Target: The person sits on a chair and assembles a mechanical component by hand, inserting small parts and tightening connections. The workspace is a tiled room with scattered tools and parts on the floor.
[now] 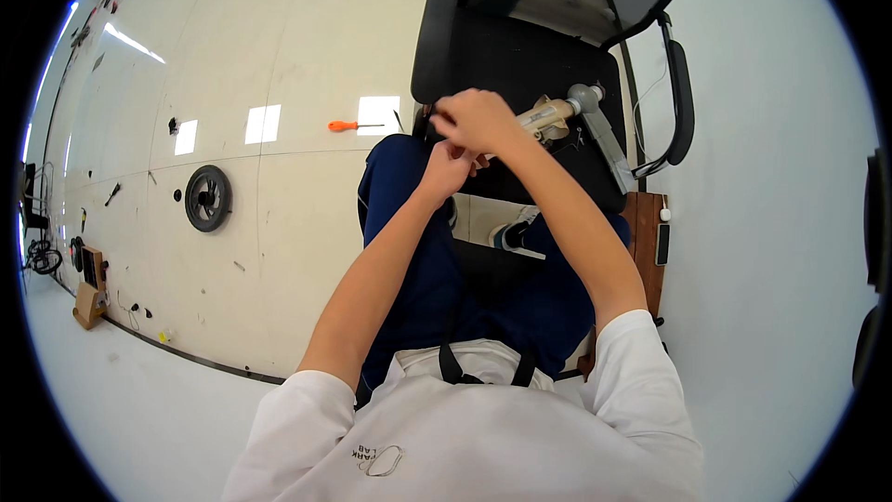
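Head view: both hands, left (447, 167) and right (478, 119), pinch closed on a beige tubular part (550, 115) over the black padded seat (520, 65).

Glossy cream floor (279, 251) left of the fingers, mirroring bright ceiling lights. Black office chair (520, 56) just beyond them. Small black wheel (207, 197) and orange screwdriver (346, 125) lying out left. Pale wall (780, 251) to the right.
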Available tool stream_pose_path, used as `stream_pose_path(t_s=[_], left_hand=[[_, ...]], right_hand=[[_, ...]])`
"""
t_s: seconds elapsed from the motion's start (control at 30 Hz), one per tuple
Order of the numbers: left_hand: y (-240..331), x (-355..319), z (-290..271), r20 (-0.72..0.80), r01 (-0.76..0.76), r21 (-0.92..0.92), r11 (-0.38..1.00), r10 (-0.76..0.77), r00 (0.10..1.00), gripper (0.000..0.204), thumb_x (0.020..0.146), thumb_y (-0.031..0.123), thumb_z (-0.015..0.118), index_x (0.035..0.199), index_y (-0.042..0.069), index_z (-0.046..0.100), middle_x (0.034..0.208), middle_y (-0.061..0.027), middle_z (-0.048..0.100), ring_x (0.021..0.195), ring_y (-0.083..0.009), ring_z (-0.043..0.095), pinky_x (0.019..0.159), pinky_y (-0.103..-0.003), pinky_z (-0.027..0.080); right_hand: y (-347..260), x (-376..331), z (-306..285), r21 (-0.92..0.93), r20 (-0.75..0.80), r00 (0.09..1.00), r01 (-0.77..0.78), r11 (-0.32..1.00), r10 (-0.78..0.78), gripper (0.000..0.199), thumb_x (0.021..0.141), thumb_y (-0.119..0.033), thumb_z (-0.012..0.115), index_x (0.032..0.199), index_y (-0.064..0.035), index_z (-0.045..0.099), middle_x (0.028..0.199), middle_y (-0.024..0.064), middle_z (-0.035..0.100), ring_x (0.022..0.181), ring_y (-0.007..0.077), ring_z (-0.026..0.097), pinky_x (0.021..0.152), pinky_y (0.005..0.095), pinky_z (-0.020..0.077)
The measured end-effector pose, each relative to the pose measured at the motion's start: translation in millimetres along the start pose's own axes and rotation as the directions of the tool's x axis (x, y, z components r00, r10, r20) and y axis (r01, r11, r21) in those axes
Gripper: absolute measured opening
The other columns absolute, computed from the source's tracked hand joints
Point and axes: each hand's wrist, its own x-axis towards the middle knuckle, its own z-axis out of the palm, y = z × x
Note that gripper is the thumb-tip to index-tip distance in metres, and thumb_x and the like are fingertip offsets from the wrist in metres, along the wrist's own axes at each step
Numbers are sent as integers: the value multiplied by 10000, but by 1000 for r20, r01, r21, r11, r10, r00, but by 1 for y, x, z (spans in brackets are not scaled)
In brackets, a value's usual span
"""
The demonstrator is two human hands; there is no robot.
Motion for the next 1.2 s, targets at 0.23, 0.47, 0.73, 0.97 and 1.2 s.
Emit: stream_pose_path(t_s=[0.23, 0.47, 0.73, 0.97, 1.2], left_hand=[[-11, 4, 1, 75, -84, 74, 994, 78, 994, 233, 971, 208, 595, 918, -3, 677, 761, -36, 679, 614, -67, 521, 588, -231, 435], [-7, 4, 6, 21, -70, 28, 997, 70, 997, 227, 983, 209, 580, 919, 11, 672, 759, -17, 663, 630, -61, 509, 610, -221, 423], [-8, 1, 9, 11, -37, 5, 999, 37, 999, 210, 976, 195, 589, 940, 8, 676, 761, -21, 664, 628, -66, 526, 600, -220, 430], [-29, 10, 2, 51, -273, -153, 950, 283, 958, 201, 963, 169, 608, 932, -21, 666, 795, -7, 659, 746, -48, 573, 670, -211, 454], [-30, 10, 0, 80, -171, -172, 970, 187, 979, 171, 907, 138, 640, 973, -19, 656, 789, -7, 646, 725, -55, 564, 647, -232, 465]], right_hand=[[58, -16, -22, 241, -227, 891, -341, 909, 394, 337, 931, -309, 560, 809, -14, 670, 744, 210, 652, 745, 400, 655, 689, 449, 518], [92, -153, 6, 379, -430, 620, -536, 754, 657, 381, 999, -284, 494, 813, 35, 589, 730, 279, 579, 752, 475, 579, 648, 495, 446], [-75, -182, 57, 285, -370, 824, -339, 896, 430, 211, 940, -183, 594, 789, -36, 575, 666, 189, 594, 601, 388, 600, 533, 463, 460], [-37, -97, -20, 179, -254, 960, -72, 981, 117, 124, 848, -175, 691, 895, -63, 661, 725, 88, 624, 676, 296, 644, 613, 381, 519], [-24, -103, -18, 53, -95, 975, 205, 977, -200, 163, 796, -177, 738, 912, -79, 678, 847, 47, 658, 751, 248, 664, 645, 345, 527]])
